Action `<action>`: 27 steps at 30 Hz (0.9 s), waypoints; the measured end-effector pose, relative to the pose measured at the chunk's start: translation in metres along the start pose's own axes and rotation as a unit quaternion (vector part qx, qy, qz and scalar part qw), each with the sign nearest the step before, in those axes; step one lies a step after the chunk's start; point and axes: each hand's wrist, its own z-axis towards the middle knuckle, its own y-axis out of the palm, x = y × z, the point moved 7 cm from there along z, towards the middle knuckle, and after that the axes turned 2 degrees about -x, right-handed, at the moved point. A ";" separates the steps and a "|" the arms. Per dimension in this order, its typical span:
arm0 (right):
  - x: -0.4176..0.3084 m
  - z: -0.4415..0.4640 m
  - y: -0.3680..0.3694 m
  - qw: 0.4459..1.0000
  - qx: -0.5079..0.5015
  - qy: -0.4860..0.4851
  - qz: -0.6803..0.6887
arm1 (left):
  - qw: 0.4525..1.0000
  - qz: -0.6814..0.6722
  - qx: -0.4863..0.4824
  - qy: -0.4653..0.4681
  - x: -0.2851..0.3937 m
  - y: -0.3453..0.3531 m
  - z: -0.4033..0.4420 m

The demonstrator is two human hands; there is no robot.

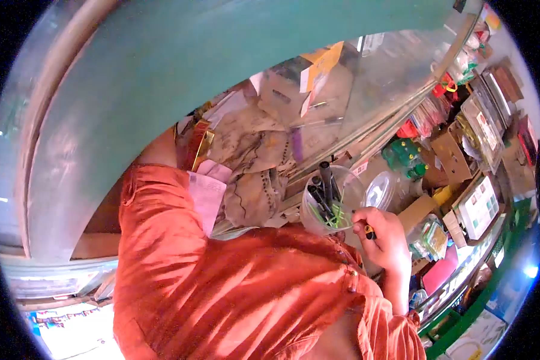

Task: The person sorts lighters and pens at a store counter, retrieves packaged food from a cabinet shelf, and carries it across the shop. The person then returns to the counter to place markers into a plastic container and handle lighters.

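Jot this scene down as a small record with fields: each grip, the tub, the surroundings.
Right grip: closed on a dark pen-like item, yellow band showing
Left grip: hidden from view; orange sleeve visible
Clear tub: beside the right grip; holds black pens and thin green items
Near orange sleeve: pink paper
Far right: cardboard box, green bottle-like items

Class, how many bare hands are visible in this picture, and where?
1: the right hand, beside the clear tub, holding a dark, yellow-banded pen-like item. The left hand is hidden, apparently behind the greenish panel.
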 end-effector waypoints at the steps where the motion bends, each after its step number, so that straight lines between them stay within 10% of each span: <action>1: 0.000 0.003 -0.001 1.000 -0.004 -0.006 0.001 | 1.000 -0.003 -0.003 0.000 -0.002 -0.002 -0.007; 27: 0.006 0.019 0.007 0.994 -0.094 -0.054 0.013 | 0.997 -0.050 -0.054 -0.036 -0.060 -0.016 -0.103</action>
